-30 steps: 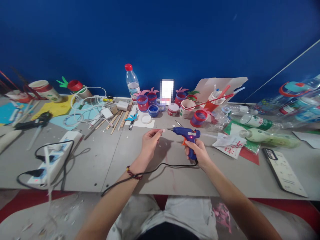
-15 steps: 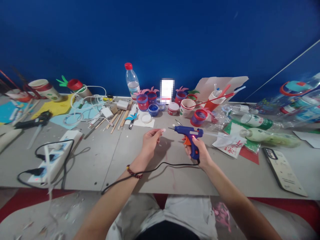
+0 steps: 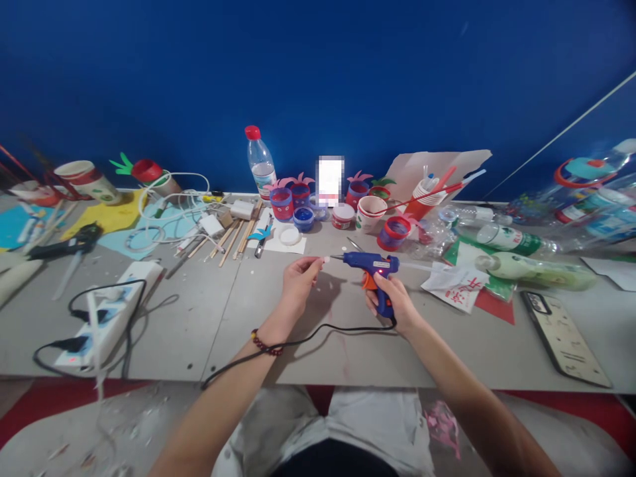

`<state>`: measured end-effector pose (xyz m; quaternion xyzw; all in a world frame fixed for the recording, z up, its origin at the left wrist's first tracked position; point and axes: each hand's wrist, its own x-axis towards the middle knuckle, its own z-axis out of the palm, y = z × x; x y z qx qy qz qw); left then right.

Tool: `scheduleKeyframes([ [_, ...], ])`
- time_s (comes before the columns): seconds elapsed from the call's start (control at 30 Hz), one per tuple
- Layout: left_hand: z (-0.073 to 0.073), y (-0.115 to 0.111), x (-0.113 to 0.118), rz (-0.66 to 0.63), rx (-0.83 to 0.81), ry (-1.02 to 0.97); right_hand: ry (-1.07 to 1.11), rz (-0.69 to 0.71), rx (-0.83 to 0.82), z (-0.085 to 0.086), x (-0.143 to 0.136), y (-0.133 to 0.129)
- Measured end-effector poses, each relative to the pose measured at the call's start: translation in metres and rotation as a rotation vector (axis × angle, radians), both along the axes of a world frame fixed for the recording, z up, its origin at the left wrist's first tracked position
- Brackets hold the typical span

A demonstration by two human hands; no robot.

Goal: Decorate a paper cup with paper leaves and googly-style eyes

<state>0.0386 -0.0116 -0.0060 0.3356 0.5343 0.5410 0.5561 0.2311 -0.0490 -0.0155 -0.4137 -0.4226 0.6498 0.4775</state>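
Note:
My right hand [image 3: 392,301] is wrapped round the handle of a blue hot glue gun [image 3: 371,262] with an orange trigger, its nozzle pointing left. A clear glue stick [image 3: 415,266] sticks out of the back of the gun. Between thumb and fingertips, my left hand [image 3: 301,281] pinches a small whitish piece [image 3: 326,260], too small to name. The nozzle tip is right at that piece; whether they touch I cannot tell. A black cord [image 3: 318,329] runs from the gun's handle across my left wrist.
Painted cups [image 3: 395,233], blue paint [image 3: 303,218] and a water bottle [image 3: 261,162] stand along the blue wall. Left lie a power strip [image 3: 112,315], wooden sticks [image 3: 231,242] and a black glue gun [image 3: 74,243]. Plastic bottles [image 3: 517,238] and a phone [image 3: 566,338] lie right.
The glue gun in my right hand has moved slightly left, bringing its nozzle up to the small piece. My left hand has hardly moved.

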Motion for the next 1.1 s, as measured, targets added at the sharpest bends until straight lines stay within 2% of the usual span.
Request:
scheduleKeyframes([
  [1.1,0.0042,-0.0025,0.0015,0.012,0.047,0.049,-0.065,-0.025,-0.026,-0.0049,-0.003,0.0028],
])
